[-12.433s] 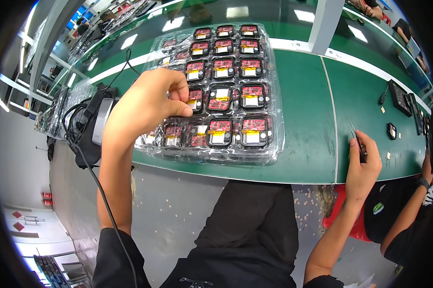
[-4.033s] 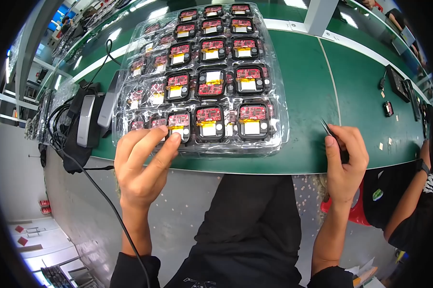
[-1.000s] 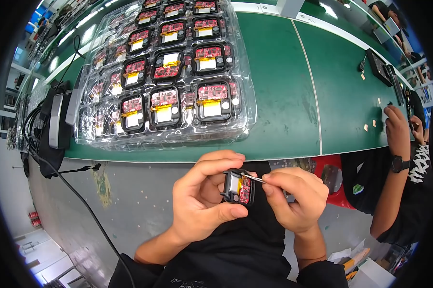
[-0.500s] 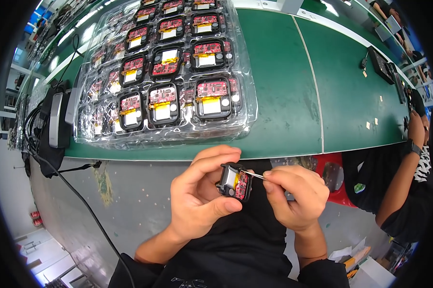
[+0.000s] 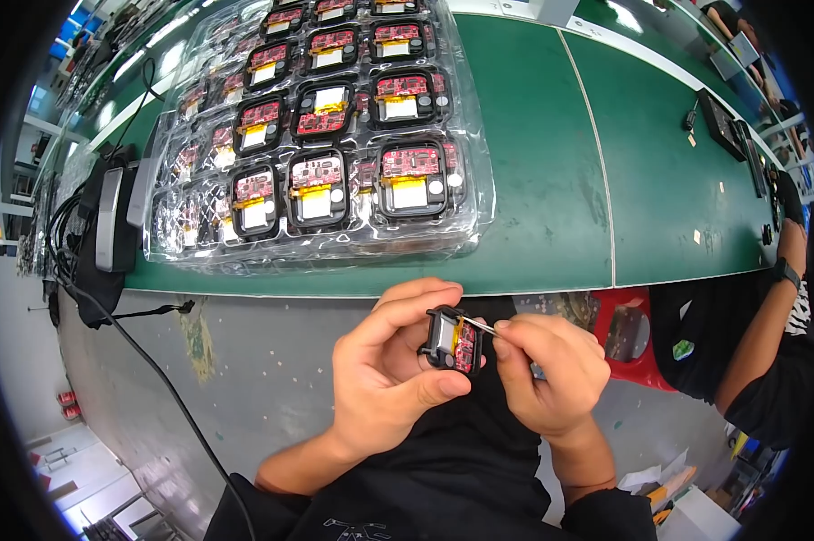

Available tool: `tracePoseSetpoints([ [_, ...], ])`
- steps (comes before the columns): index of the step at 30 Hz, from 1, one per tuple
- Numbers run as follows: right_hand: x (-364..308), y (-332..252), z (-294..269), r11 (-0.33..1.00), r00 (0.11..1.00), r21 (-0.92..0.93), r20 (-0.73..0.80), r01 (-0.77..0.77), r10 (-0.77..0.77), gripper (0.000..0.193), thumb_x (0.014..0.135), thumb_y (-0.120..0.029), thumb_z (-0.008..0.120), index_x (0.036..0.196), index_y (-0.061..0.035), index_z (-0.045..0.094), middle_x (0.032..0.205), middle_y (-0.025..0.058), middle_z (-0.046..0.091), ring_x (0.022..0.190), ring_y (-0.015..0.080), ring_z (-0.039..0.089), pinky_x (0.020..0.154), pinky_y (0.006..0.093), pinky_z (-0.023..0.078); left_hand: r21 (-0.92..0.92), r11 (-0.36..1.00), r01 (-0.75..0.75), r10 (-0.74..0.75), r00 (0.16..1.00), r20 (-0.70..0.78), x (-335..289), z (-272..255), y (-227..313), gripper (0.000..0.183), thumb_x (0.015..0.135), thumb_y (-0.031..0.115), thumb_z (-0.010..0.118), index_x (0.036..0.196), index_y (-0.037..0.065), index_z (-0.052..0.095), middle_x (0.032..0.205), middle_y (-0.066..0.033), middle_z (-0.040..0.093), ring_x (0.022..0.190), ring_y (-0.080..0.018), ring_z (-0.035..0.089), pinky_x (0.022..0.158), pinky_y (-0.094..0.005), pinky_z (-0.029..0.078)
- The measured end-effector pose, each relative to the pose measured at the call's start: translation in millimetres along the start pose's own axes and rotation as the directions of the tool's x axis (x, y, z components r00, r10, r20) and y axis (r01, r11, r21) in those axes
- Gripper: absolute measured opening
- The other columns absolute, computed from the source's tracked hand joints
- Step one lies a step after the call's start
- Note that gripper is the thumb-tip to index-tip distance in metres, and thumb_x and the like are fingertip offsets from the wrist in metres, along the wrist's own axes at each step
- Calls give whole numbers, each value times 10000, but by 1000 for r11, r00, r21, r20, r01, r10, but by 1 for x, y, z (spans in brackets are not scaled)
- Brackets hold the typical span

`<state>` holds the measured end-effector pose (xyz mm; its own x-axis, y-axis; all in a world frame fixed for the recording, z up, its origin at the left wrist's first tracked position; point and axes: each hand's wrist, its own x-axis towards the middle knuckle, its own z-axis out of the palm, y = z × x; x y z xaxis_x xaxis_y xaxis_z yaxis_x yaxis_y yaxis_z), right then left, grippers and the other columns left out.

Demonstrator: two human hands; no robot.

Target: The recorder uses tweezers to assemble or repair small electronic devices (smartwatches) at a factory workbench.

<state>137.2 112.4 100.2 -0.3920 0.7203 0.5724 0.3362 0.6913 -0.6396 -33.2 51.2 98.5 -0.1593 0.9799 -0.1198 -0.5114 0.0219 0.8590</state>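
A black case (image 5: 453,342) was held by the left hand (image 5: 377,374) and tweezers (image 5: 479,325) by the right hand (image 5: 558,371), near the green table (image 5: 542,180).

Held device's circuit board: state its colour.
The circuit board is red; the head view shows it best.

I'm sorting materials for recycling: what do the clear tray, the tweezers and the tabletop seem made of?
Clear tray: probably thin moulded plastic, glossy, with glints along its ridges.
Tweezers: likely metal; the slim shaft shines silvery.
Tabletop: smooth, green, perhaps rubber matting or laminate; the even, scuffed surface leaves it open.
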Motion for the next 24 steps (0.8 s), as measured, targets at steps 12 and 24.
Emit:
tracePoseSetpoints([
  [12, 18, -1, -19, 999, 999, -16, -15, 28, -28, 176, 776, 10, 789, 937, 2, 719, 819, 117, 735, 694, 249, 704, 628, 331, 567, 125, 959, -256, 243, 964, 108, -3, -25, 31, 799, 632, 328, 962, 1256, -3, 589, 1195, -180, 608, 1087, -374, 701, 868, -470, 644],
  [24, 57, 61, -33, 871, 874, 232, -127, -433, 469, 172, 975, -42, 674, 1120, 51, 675, 859, 7, 629, 710, 41, 515, 619, 196, 394, 975, -58, -212, 814, 555, 169, 41, -98, 100, 258, 771, 90, 876, 972, 20, 730, 1132, -115, 685, 1096, -281, 675, 924, -397, 532],
])
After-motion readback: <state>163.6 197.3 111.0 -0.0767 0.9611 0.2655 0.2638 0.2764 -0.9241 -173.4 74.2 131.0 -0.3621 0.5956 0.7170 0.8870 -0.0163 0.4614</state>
